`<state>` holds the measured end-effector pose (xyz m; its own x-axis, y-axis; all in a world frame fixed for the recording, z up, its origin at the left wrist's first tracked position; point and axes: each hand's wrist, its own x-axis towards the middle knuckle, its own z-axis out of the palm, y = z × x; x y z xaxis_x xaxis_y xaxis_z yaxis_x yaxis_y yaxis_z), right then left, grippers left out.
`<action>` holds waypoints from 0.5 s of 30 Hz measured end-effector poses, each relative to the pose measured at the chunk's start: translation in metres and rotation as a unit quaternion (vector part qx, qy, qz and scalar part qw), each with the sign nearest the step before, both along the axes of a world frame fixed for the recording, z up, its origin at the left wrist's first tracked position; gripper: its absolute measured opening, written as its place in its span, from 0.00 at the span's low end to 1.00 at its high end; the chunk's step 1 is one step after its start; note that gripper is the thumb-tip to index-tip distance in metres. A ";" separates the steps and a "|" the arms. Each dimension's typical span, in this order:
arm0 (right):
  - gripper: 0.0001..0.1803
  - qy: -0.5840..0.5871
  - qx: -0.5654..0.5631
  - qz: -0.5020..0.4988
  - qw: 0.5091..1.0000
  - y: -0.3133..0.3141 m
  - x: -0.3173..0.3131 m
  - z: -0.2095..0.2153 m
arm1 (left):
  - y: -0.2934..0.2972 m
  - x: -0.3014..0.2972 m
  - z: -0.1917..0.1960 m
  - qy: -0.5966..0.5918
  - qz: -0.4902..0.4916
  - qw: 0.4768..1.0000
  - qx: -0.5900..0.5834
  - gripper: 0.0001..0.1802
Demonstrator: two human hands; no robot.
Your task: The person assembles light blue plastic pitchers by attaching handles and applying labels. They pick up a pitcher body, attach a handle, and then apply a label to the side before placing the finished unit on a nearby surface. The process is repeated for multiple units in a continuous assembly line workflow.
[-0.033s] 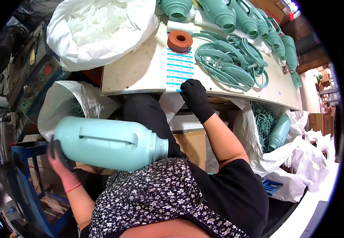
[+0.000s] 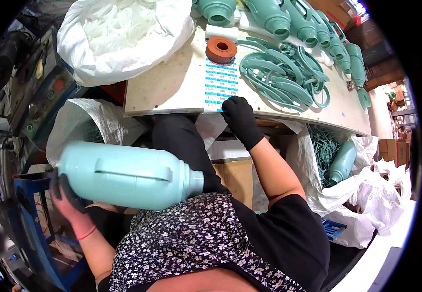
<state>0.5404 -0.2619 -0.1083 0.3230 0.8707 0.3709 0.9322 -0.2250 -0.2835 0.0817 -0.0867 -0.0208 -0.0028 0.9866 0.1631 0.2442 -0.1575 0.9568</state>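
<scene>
- Clock as seen from the head view, 12 = away from the body.
- Pale green flask (image 2: 123, 182): over the lap, short of the worktop (image 2: 167, 95), on its side. Long axis about 9 to 3, base at 9, neck at 3 dipping slightly. Handle (image 2: 164, 173) side faces the camera.
- Left hand (image 2: 69, 195): at the base end, fingers curved round it, supporting the flask. Body of the flask runs off toward 3 from there. Can't tell if the lap takes some weight.
- Right hand (image 2: 238, 116): black glove, fingers bunched at the near edge of the sticker sheet (image 2: 221, 83). Tips hidden, can't tell if they pinch a sticker. Sheet extends to 12 from them.
- Key relation: flask body is at 8 from the right fingers, neck at 7, well apart. Left hand is the nearer one, in contact; right is off the neck end.
- Around the right hand: brown roll (image 2: 214, 53) at 12 past the sheet, loose green handles (image 2: 275, 82) at 2, white sack (image 2: 87, 61) at 10.
</scene>
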 end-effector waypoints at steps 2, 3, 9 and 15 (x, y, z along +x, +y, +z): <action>0.09 0.005 -0.019 -0.006 1.000 0.001 -0.001 0.005 | -0.004 -0.006 0.031 0.059 -0.036 0.989 0.130 0.20; 0.09 0.030 -0.016 0.000 0.999 0.000 -0.002 0.005 | -0.008 -0.005 0.041 0.034 -0.034 0.993 0.109 0.19; 0.14 0.032 0.110 0.029 0.993 -0.009 -0.007 0.012 | -0.020 0.004 0.052 0.045 -0.035 0.988 0.142 0.18; 0.13 0.070 0.069 0.025 0.995 -0.012 0.007 -0.009 | -0.029 0.000 0.044 -0.015 -0.039 0.992 0.118 0.18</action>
